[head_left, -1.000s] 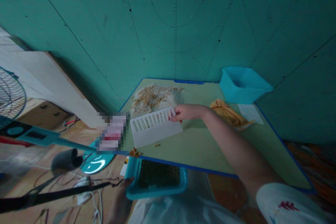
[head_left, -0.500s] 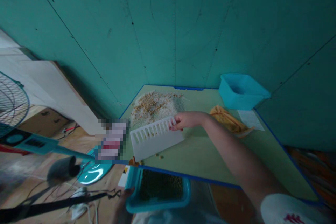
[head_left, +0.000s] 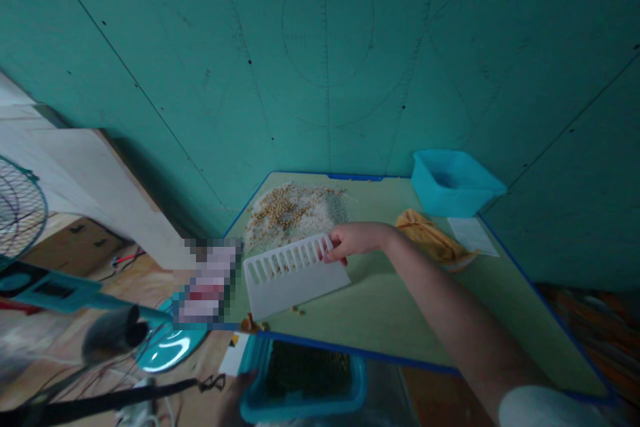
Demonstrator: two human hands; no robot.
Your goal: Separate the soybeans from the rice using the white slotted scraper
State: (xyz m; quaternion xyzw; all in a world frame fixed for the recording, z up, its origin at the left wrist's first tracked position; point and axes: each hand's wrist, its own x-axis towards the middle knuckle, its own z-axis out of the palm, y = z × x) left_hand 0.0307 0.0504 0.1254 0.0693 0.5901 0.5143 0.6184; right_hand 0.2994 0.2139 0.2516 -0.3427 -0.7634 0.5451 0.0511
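Note:
My right hand (head_left: 345,242) is closed on the upper right corner of a white slotted plastic panel (head_left: 295,283). The panel leans at a slant over the table's left part, with a few light bits showing at its slots. Behind it spreads a pile of white grains and tan beans (head_left: 290,210). Below the table's front edge is a blue plastic bin (head_left: 305,407) holding dark green, grain-like contents (head_left: 307,370). Dim and partly cut off, my left hand (head_left: 237,397) grips that bin's left rim. A few beans (head_left: 299,310) lie by the panel's lower edge.
On the table (head_left: 400,327), a second blue bin (head_left: 455,187) stands at the back right, near an orange-yellow cloth (head_left: 433,240) and a white sheet (head_left: 474,235). At left are a blue fan (head_left: 55,287), a leaning white board (head_left: 120,193) and cables. A green wall (head_left: 320,47) rises behind.
The camera has tilted up slightly, so everything sits lower in view. My right hand keeps hold of the panel, and my left hand stays at the bin's rim.

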